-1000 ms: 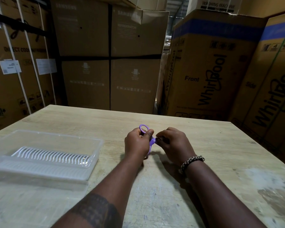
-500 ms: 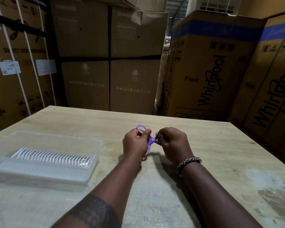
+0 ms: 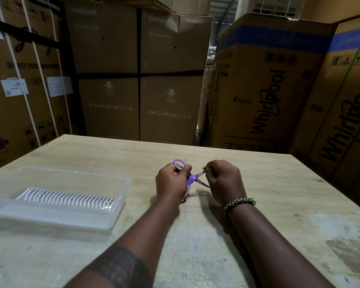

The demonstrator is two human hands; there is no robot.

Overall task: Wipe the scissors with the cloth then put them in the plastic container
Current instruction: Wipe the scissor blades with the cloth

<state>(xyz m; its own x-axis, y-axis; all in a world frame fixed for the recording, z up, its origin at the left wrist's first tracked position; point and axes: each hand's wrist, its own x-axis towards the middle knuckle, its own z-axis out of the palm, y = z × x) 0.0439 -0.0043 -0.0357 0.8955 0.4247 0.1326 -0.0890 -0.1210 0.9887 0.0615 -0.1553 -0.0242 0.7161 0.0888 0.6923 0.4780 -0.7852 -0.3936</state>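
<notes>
Scissors (image 3: pixel 192 178) gripped at handles by left hand (image 3: pixel 172 180), blades parted; cloth (image 3: pixel 206 167) pinched round upper blade by right hand (image 3: pixel 224 180). Wipe best drawn along flat, away from edge.

Left grip (image 3: pixel 172 182) and right grip (image 3: pixel 224 180) curled, close together.

Scissors (image 3: pixel 190 178) purple plastic w/ metal blades, container (image 3: pixel 121 196) clear glossy plastic, table (image 3: pixel 279 194) matt wood
</notes>
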